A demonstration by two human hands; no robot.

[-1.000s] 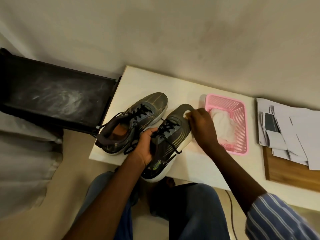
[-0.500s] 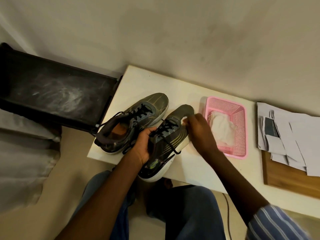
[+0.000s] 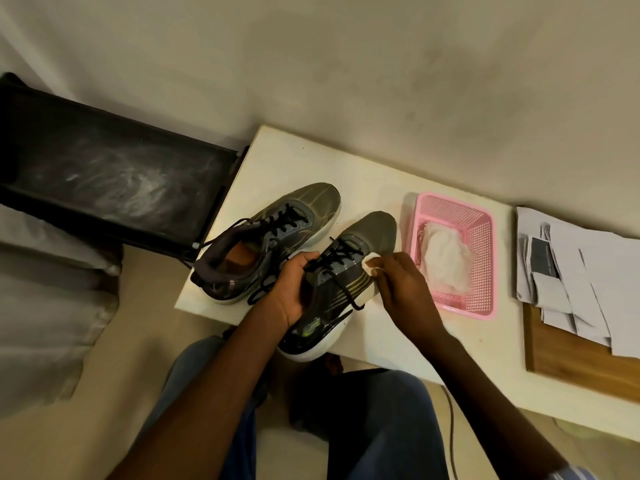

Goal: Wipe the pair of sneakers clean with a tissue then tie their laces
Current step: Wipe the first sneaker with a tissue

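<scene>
Wiping is underway at frame centre: left hand (image 3: 294, 289) grips the dark mesh sneaker (image 3: 341, 285), right hand (image 3: 403, 289) pinches a white tissue (image 3: 370, 264) against it; laces untied.

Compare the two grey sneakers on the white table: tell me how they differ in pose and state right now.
The grey sneaker on the left lies free on the white table, untouched; the grey sneaker on the right is gripped by the left hand.
The right hand presses a white tissue against the right sneaker's side; nothing wipes the left one.
The right sneaker's heel overhangs the table edge; the left sneaker sits fully on it.
Both have black laces, untied.
</scene>
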